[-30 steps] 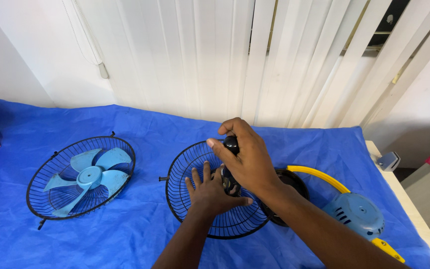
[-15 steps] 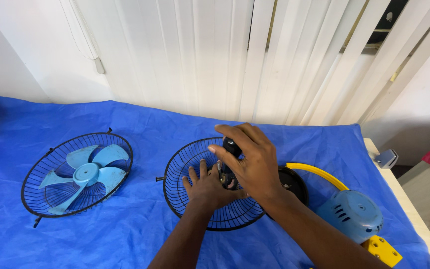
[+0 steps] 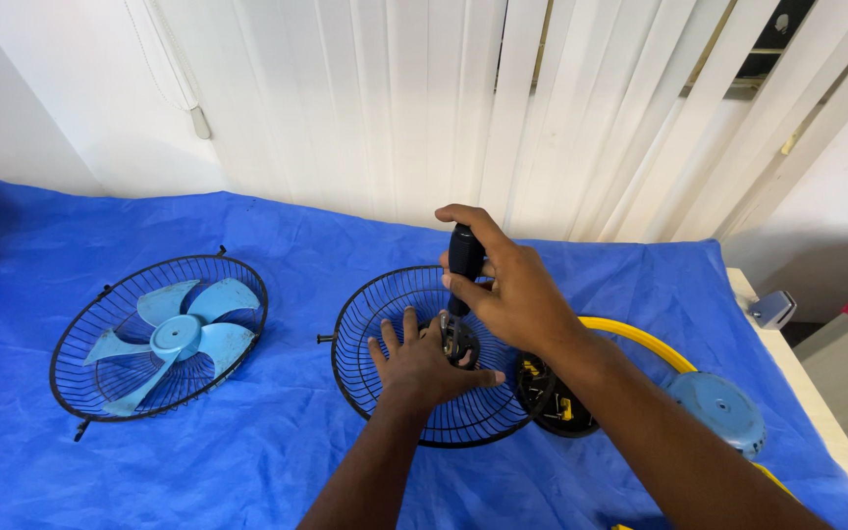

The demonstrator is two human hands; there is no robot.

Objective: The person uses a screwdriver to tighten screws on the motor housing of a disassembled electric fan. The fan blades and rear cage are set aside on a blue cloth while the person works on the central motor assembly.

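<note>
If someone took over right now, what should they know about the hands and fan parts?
Left hand: flat on the black grille, steadying its centre.
Right hand: grip on a black-handled screwdriver, upright, tip at the grille's hub.
Second grille lies left with the blue blade in it, off the fan.
Blue motor housing and a dish of small parts sit right.
Grille not yet refitted to the motor.

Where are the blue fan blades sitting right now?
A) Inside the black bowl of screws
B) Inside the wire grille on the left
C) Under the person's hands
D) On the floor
B: the blue fan blades lie inside the wire grille on the left, apart from the hands, which work on the other grille.
</note>
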